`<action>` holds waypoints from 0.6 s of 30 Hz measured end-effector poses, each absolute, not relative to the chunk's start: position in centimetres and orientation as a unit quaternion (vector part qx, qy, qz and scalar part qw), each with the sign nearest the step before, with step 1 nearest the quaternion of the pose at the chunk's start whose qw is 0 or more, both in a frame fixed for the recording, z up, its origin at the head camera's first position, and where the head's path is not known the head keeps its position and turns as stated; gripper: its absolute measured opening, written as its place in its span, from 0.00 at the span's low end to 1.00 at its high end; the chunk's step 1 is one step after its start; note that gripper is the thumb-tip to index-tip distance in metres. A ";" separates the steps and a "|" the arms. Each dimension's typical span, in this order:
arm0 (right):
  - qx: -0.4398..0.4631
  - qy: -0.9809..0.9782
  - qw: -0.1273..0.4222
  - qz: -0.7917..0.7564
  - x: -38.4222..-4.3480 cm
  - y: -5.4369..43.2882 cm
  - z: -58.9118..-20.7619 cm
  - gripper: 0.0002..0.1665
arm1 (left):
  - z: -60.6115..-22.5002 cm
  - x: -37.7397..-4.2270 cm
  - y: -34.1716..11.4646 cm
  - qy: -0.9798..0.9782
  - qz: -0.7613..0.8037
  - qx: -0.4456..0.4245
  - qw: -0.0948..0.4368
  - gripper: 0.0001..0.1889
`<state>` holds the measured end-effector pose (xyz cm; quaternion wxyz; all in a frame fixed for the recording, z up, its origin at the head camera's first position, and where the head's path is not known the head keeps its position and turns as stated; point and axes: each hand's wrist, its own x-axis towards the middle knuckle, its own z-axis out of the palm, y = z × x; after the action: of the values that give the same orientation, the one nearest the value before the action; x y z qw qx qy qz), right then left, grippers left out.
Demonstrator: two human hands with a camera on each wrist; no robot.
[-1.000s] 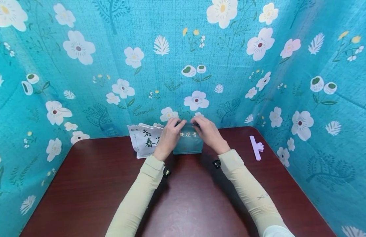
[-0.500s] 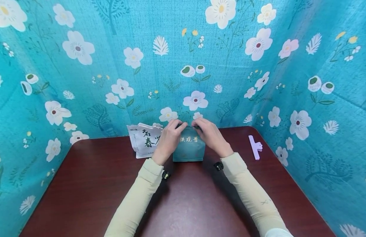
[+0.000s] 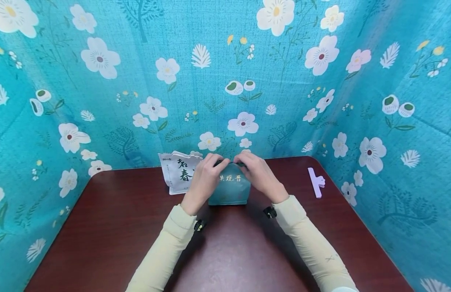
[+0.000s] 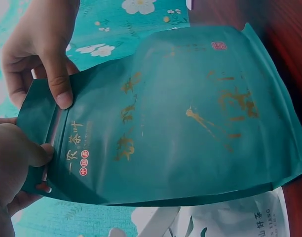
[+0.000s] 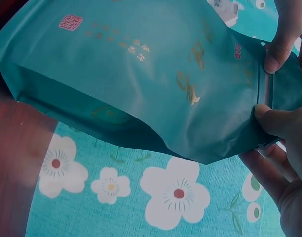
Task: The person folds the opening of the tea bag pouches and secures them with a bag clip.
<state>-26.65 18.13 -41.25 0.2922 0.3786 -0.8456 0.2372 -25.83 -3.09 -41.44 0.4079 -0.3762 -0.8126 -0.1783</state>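
Observation:
A green tea pouch with gold characters is on the dark red table, both hands at its top edge. My left hand pinches the left part of that edge, near the zip strip. On the right part, my right hand pinches the same band between thumb and fingers. Close up in the left wrist view, both thumbs press along the strip of the green pouch. The right wrist view shows the pouch's folded side. Some fingers are hidden behind the pouch.
A white tea pouch with dark green characters stands just left of the green one, partly behind my left hand. A pale purple bag clip lies at the table's right side. Flowered blue cloth hangs around the back and sides.
Both hands and the green pouch have come a little nearer to me across the table. The grip at its top edge stays much the same. The white pouch and clip stay put.

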 end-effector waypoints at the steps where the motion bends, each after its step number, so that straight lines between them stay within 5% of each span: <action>1: 0.380 -0.845 0.293 0.237 -26.5 17.9 -41.3 0.17 | -41.5 -25.7 -3.3 -0.812 -0.178 -0.376 0.409 0.20; 18: 0.409 -0.826 0.286 0.261 -25.9 16.3 -42.4 0.20 | -43.0 -24.0 -5.1 -0.812 -0.222 -0.351 0.410 0.22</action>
<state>-25.92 16.30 -42.39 0.2860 0.4088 -0.8265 0.2609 -23.96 -5.13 -43.03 0.4100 -0.3507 -0.8121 -0.2225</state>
